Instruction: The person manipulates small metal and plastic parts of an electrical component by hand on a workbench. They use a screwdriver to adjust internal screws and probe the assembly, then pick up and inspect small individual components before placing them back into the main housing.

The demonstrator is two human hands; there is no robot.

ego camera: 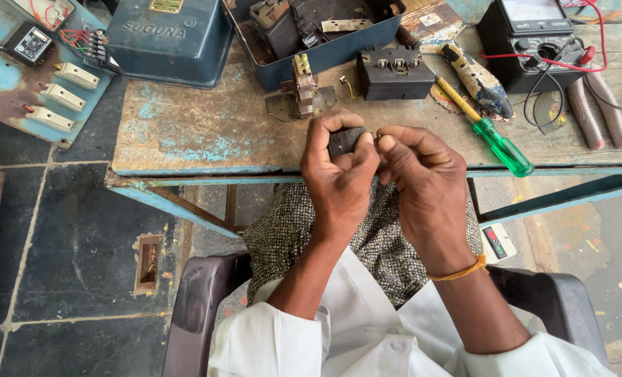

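My left hand [337, 174] is closed around a small black electrical part [344, 140], held over the front edge of the worn wooden bench [206, 129]. My right hand [426, 178] pinches a tiny metal piece [378, 134] against the right side of that black part with thumb and forefinger. Both hands are raised above my lap, fingertips touching at the part. An orange thread circles my right wrist.
On the bench lie a green-handled screwdriver [496, 139], a black terminal block [394, 73], a small metal contact assembly [302, 91], pliers [593, 112], a multimeter with red and black leads [534, 35] and a blue metal toolbox [311, 35]. A switch panel [39, 70] stands at left.
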